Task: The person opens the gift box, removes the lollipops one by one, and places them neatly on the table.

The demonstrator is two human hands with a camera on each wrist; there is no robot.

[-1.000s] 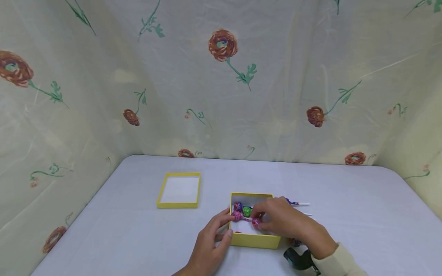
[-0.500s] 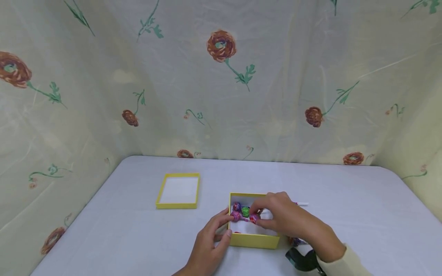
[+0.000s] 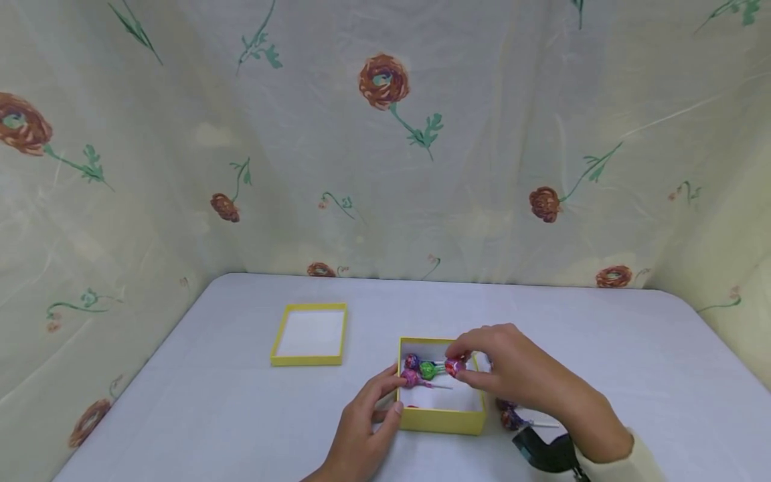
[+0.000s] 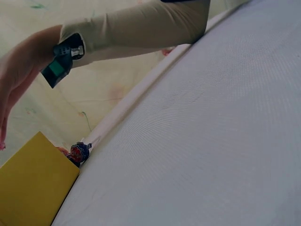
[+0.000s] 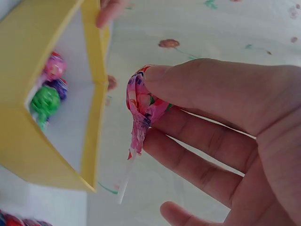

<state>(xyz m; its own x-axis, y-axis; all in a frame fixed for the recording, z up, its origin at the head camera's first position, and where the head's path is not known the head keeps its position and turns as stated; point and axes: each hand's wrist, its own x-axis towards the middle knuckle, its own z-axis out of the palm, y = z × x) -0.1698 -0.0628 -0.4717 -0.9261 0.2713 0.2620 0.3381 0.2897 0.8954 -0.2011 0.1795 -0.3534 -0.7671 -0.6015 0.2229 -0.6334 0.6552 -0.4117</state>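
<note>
Change: the right hand (image 3: 506, 358), deep in the yellow box (image 3: 442, 422) a second ago, has risen with one lollipop, uncovering those left inside.
Meaning: this lollipop appears to be leaving the box.
Right hand: pinching the held lollipop (image 5: 138, 96) between thumb and fingers, above the box's right part in the head view.
Left hand (image 3: 364, 422): holding the box's left wall, fingertips at the rim.
Inside box: three lollipops counted, one purple (image 3: 412, 361), one green (image 3: 429, 370), one pink (image 3: 412, 377); a red scrap is mostly hidden.
Right of box: at least two loose lollipops (image 3: 512, 420); exact count unclear.
Lid: one, apart (image 3: 306, 361).
</note>
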